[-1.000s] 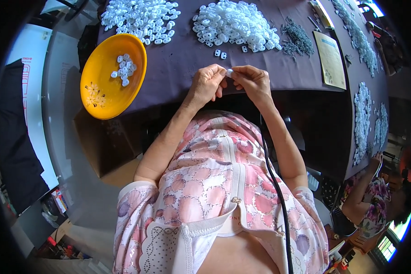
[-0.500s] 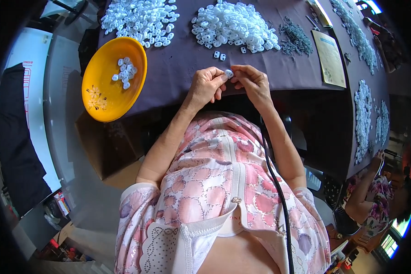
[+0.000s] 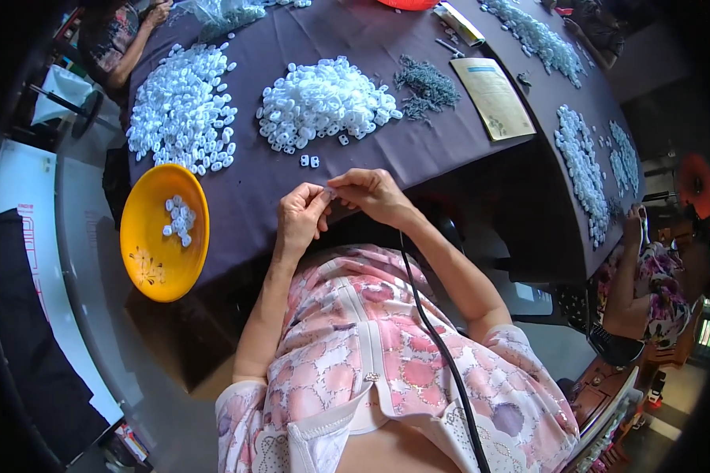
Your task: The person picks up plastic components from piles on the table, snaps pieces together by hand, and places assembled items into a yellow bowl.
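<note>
Between thumb and finger, my left hand (image 3: pixel 300 218) pinches a small white plastic piece (image 3: pixel 329 190), just off the table's front edge. My right hand (image 3: pixel 377 195) meets it there, its thumb and forefinger pressed together against the piece; whatever is between those fingertips is too small to make out. Two white pieces (image 3: pixel 309 161) with dark holes lie side by side on the cloth beyond my hands. Behind them rises a heap of white oval plastic pieces (image 3: pixel 323 102). To its right is a small pile of dark grey-green parts (image 3: pixel 426 85).
A yellow dish (image 3: pixel 143 232) with several white pieces stands at the left edge. Another white heap (image 3: pixel 180 110) lies behind it. A tan envelope (image 3: pixel 493 98) is to the right. Other people sit around the table, with more piles (image 3: pixel 582 169) at far right. A black cable (image 3: pixel 434 323) crosses my front.
The view has shifted, so the table and dish sit lower and further left. My right fingertips have closed in on the white piece, which now shows less. Both hands remain together.
</note>
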